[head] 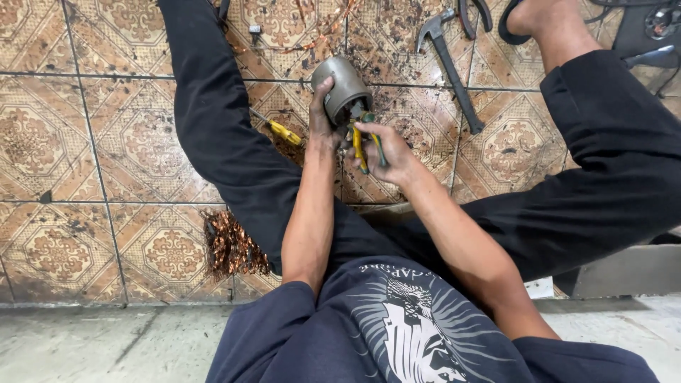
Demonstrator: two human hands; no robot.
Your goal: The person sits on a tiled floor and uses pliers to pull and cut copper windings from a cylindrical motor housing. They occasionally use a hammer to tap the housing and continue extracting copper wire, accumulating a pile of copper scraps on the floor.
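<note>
- Hands at centre: left hand clasped a grey motor housing on the tiled floor; right hand squeezed yellow-handled pliers into its opening.
- Copper wire pile lay near left, suggesting stripping was partly done.
- Hammer lay far right.

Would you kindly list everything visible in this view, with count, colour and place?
Motor housing: one, grey, on the floor between the legs, gripped by the left hand.
Pliers: one, yellow-green handles, in the right hand, at the housing's opening.
Screwdriver: one, yellow handle, beside the left leg.
Hammer: one, dark, upper right.
Copper wire pile: one, reddish, left of the thigh.
Tiled floor: brown patterned.
Left hand: on the housing.
Right hand: around the pliers.
</note>
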